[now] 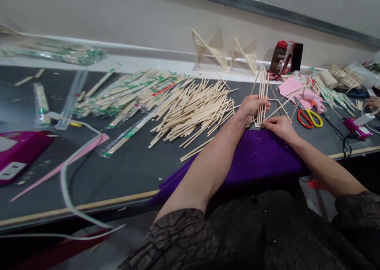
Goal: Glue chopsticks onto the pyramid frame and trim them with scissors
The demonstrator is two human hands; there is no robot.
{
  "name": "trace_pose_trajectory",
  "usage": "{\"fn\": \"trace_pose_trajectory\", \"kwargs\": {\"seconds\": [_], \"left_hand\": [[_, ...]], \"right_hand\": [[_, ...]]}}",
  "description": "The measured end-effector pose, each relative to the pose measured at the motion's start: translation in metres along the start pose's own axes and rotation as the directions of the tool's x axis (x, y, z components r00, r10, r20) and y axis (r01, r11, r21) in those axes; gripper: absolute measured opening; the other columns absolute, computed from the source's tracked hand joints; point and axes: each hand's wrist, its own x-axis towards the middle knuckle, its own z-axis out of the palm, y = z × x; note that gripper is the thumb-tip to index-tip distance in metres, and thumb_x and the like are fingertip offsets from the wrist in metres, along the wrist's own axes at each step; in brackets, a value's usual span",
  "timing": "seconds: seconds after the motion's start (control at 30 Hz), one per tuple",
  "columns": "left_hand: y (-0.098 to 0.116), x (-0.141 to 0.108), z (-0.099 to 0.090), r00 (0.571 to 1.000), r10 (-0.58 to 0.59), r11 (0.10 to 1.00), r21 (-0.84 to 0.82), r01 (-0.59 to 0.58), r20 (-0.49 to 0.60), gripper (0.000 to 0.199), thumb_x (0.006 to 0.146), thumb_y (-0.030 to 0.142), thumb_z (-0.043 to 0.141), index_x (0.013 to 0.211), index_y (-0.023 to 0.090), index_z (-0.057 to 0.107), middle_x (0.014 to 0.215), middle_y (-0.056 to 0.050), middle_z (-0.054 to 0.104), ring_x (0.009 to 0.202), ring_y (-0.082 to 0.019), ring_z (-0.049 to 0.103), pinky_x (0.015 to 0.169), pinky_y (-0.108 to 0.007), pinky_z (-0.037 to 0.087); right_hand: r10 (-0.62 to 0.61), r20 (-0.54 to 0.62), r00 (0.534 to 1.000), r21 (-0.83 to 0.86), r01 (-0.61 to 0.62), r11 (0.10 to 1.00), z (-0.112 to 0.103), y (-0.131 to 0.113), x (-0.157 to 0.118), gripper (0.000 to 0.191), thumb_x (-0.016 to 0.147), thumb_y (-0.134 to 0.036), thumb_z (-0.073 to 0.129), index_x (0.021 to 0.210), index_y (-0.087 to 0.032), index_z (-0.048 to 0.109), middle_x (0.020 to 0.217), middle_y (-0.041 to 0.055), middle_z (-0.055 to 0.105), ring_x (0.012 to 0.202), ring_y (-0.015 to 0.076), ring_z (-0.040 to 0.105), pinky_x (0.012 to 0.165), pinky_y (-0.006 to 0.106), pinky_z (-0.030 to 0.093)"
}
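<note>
My left hand (252, 105) is closed around the upright sticks of a frame built from wooden chopsticks (262, 84), near its middle. At the lower corner of that frame, the fingers of my right hand (279, 126) are pinched together on the end of a stick; the exact contact is partly hidden. Other sticks of the frame slant out to the right behind my right hand. Under both wrists, a purple cloth (261, 155) covers the table edge. Left of my hands lies a big loose pile of chopsticks (196, 113).
Two finished-looking twisted stick structures (209, 52) stand against the wall. A bottle with a red lid (278, 57), pink paper (289, 88), red-and-yellow-handled scissors (310, 118) and a magenta power strip (358, 128) are right. Wrapped chopsticks (130, 90) and a white cable (63, 183) lie left.
</note>
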Motion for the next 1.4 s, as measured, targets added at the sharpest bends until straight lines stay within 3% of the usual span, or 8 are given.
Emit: {"fn": "trace_pose_trajectory", "kwargs": {"seconds": [0.47, 0.73, 1.1, 1.4], "left_hand": [[0.001, 0.0, 0.0, 1.0, -0.002, 1.0, -0.012, 0.002, 0.006, 0.013, 0.086, 0.003, 0.061, 0.077, 0.011, 0.065, 0.06, -0.001, 0.067, 0.053, -0.011, 0.063, 0.059, -0.024, 0.046], [-0.001, 0.001, -0.002, 1.0, 0.001, 1.0, -0.013, -0.001, 0.012, 0.009, 0.084, 0.003, 0.064, 0.078, 0.011, 0.065, 0.062, -0.002, 0.067, 0.056, -0.011, 0.063, 0.068, -0.025, 0.05], [0.001, -0.003, -0.005, 1.0, -0.025, 1.0, -0.01, 0.025, -0.005, 0.011, 0.084, 0.003, 0.061, 0.08, 0.012, 0.065, 0.061, -0.001, 0.069, 0.054, -0.009, 0.065, 0.057, -0.02, 0.049], [-0.002, 0.002, -0.011, 1.0, -0.025, 0.999, 0.028, 0.025, -0.01, 0.011, 0.073, 0.009, 0.07, 0.083, 0.012, 0.066, 0.066, -0.001, 0.071, 0.058, -0.011, 0.067, 0.057, -0.02, 0.051]], "right_hand": [[0.029, -0.005, 1.0, -0.013, -0.029, 1.0, -0.001, -0.005, 0.0, 0.016, 0.081, -0.026, 0.068, 0.082, -0.019, 0.083, 0.083, 0.004, 0.078, 0.076, 0.0193, 0.069, 0.062, 0.024, 0.046], [0.036, -0.015, 0.999, -0.018, -0.036, 0.999, 0.001, -0.004, 0.001, 0.017, 0.082, -0.03, 0.069, 0.083, -0.02, 0.083, 0.077, 0.0029, 0.076, 0.07, 0.017, 0.067, 0.057, 0.023, 0.041], [0.067, 0.016, 0.998, -0.081, -0.066, 0.995, 0.003, -0.009, 0.001, 0.019, 0.084, -0.03, 0.067, 0.088, -0.023, 0.083, 0.08, 0.0002, 0.077, 0.074, 0.016, 0.066, 0.06, 0.024, 0.036], [0.066, 0.02, 0.998, -0.108, -0.064, 0.992, 0.004, -0.01, 0.001, 0.02, 0.084, -0.031, 0.065, 0.089, -0.023, 0.083, 0.081, -0.0001, 0.076, 0.072, 0.015, 0.064, 0.06, 0.024, 0.034]]}}
